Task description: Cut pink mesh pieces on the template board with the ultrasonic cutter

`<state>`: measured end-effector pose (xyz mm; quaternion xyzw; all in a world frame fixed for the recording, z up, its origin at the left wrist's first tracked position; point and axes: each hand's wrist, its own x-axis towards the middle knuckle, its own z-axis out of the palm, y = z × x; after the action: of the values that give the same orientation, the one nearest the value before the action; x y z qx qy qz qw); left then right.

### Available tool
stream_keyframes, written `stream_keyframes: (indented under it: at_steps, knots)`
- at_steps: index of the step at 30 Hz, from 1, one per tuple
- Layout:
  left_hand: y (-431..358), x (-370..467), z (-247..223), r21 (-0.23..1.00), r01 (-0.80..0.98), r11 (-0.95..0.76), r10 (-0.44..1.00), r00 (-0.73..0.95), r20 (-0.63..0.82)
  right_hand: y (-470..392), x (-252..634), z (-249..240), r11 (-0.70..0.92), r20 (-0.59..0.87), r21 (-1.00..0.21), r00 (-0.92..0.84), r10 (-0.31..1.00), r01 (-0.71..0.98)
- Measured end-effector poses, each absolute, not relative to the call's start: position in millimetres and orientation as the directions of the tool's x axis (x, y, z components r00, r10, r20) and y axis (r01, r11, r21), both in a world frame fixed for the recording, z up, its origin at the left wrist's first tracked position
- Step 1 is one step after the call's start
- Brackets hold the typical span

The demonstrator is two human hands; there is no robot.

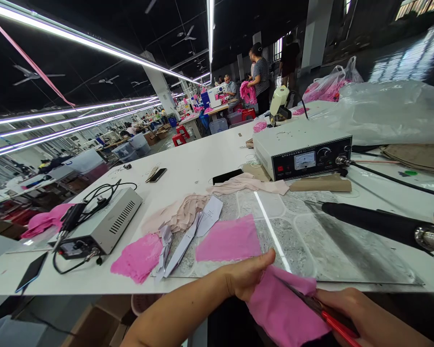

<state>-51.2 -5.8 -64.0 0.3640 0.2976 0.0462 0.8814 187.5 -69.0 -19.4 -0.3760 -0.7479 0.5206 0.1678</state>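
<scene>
While the left hand (249, 280), thumb raised, holds pink cloth (280, 315) at the near edge of the marbled board (321, 241), the right hand (361, 308) grips red-handled scissors (311, 302) along that edge, blades slanting across the cloth toward the left hand.

Head view: forward and down, close over table (191, 166)

A white table (188, 168) carries a marbled board (318, 241) and electrical units (300, 144).
</scene>
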Motion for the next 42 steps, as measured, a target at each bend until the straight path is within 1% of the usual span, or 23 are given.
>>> stream_keyframes:
  at_steps: [6, 15, 24, 32, 34, 39, 42]
  knots:
    - [-5, -49, -66, 0.643, 0.159, 0.749, 0.295, 0.79, -0.538, -71, 187, -19, 0.174, -0.128, -0.912, -0.661, 0.739, 0.37]
    - [-5, -48, -64, 0.659, 0.133, 0.741, 0.294, 0.817, -0.496, -68, 188, -25, 0.164, -0.165, -0.901, -0.667, 0.727, 0.402]
    - [-6, -46, -62, 0.602, 0.212, 0.77, 0.275, 0.741, -0.613, -70, 189, -32, 0.113, -0.225, -0.895, -0.654, 0.722, 0.432]
    - [-3, -48, -72, 0.635, 0.189, 0.749, 0.227, 0.828, -0.513, -73, 187, -39, 0.083, -0.227, -0.896, -0.611, 0.758, 0.436]
    - [-4, -47, -71, 0.624, 0.198, 0.756, 0.218, 0.823, -0.524, -74, 187, -41, 0.085, -0.224, -0.895, -0.606, 0.763, 0.438]
    - [-4, -44, -70, 0.578, 0.252, 0.776, 0.214, 0.756, -0.618, -74, 188, -44, 0.097, -0.204, -0.903, -0.615, 0.761, 0.42]
    - [-4, -44, -74, 0.596, 0.234, 0.768, 0.212, 0.786, -0.581, -73, 189, -46, 0.084, -0.218, -0.901, -0.609, 0.763, 0.426]
